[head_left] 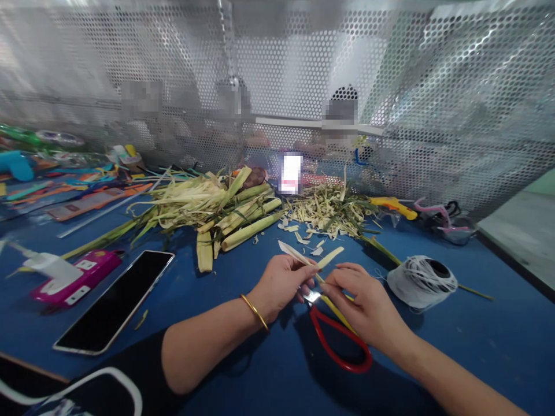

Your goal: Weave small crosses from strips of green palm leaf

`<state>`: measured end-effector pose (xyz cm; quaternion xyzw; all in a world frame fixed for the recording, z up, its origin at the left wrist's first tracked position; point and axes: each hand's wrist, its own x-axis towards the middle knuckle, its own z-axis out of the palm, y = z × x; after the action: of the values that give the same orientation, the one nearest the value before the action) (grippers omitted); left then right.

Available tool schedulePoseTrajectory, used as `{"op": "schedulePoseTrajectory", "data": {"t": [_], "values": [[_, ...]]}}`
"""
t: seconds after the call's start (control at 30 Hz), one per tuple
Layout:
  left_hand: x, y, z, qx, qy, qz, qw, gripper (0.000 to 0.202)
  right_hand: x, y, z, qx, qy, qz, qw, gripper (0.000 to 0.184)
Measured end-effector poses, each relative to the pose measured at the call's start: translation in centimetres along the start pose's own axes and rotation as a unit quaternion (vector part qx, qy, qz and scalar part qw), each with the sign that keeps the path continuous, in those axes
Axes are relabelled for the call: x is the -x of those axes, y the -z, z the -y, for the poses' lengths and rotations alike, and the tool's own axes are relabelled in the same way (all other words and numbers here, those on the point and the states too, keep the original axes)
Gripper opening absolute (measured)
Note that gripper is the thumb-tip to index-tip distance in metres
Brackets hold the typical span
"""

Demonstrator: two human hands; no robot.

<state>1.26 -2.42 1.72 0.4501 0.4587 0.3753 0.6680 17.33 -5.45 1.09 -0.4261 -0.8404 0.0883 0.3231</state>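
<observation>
My left hand (pixel 286 283), with a gold bangle at the wrist, pinches pale leaf or husk strips (pixel 332 258) between thumb and fingers. The strips fan out into two tips above the fingertips. My right hand (pixel 358 297) is close beside it, its fingertips closed on the thin lower end of the strips. Just below both hands are red-handled scissors (pixel 342 364), their blades partly hidden by the fingers; what supports them I cannot tell. A yellow strip-like piece (pixel 340 314) runs under my right hand.
Green stalks and husks (pixel 191 199) lie at the back centre, beside a heap of shavings (pixel 333 211). A spool of white string (pixel 422 283) is at right. Left are a phone (pixel 117 303) and a magenta power strip (pixel 80 277). A perforated metal screen (pixel 277 69) stands behind.
</observation>
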Motion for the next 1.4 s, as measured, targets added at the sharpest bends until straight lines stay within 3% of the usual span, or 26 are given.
{"op": "schedulePoseTrajectory", "data": {"t": [0.1,0.2,0.3,0.43,0.53,0.7,0.8,0.87,0.93,1.0,1.03,1.23,1.3,1.4], "values": [[-0.1,0.2,0.0,0.016,-0.001,0.010,1.000,0.017,-0.1,0.0,0.0,-0.052,-0.035,0.004,0.998,0.031],[-0.1,0.4,-0.4,0.039,0.015,0.038,0.998,0.024,-0.2,0.1,-0.2,-0.118,-0.155,0.026,0.980,0.037],[0.1,0.6,-0.7,0.032,0.028,0.063,0.997,0.033,-0.5,0.0,-0.6,-0.228,-0.273,0.014,0.934,0.040],[0.5,0.3,-0.5,-0.037,0.024,0.093,0.995,0.026,-0.7,-0.3,-0.8,-0.378,-0.329,-0.057,0.864,0.036],[0.7,0.1,-0.2,-0.073,0.019,0.111,0.991,0.016,-0.5,-0.7,-0.7,-0.382,-0.355,-0.086,0.849,0.034],[0.7,0.3,-0.5,-0.054,0.052,0.115,0.991,0.015,-0.6,-1.2,-1.4,-0.344,-0.345,-0.105,0.867,0.034],[0.5,0.6,-0.9,0.025,0.039,0.093,0.995,0.025,-0.7,-0.7,-2.1,-0.275,-0.297,-0.122,0.906,0.036],[0.4,0.8,-1.1,0.086,0.042,0.075,0.993,0.035,-0.5,0.1,-2.1,-0.137,-0.212,-0.175,0.952,0.031],[0.4,0.9,-1.3,0.147,0.052,0.065,0.986,0.042,-0.3,0.7,-1.7,0.024,-0.093,-0.213,0.972,0.019],[0.6,0.8,-1.3,0.193,0.056,0.062,0.978,0.044,-0.1,0.8,-1.1,0.119,-0.004,-0.190,0.975,0.014],[0.7,0.7,-1.2,0.208,0.055,0.064,0.975,0.045,0.0,0.7,-0.9,0.137,0.010,-0.164,0.977,0.014],[0.9,0.7,-0.8,0.216,0.061,0.106,0.969,0.071,0.2,-0.7,-1.1,0.060,-0.086,-0.059,0.993,0.011],[0.6,1.0,-1.1,0.230,0.066,0.130,0.962,0.074,0.0,-0.4,-1.3,0.035,-0.079,-0.056,0.995,0.015],[0.2,1.6,-1.7,0.240,0.089,0.170,0.952,0.061,-0.3,0.6,-1.3,0.043,-0.034,-0.064,0.996,0.019]]}}
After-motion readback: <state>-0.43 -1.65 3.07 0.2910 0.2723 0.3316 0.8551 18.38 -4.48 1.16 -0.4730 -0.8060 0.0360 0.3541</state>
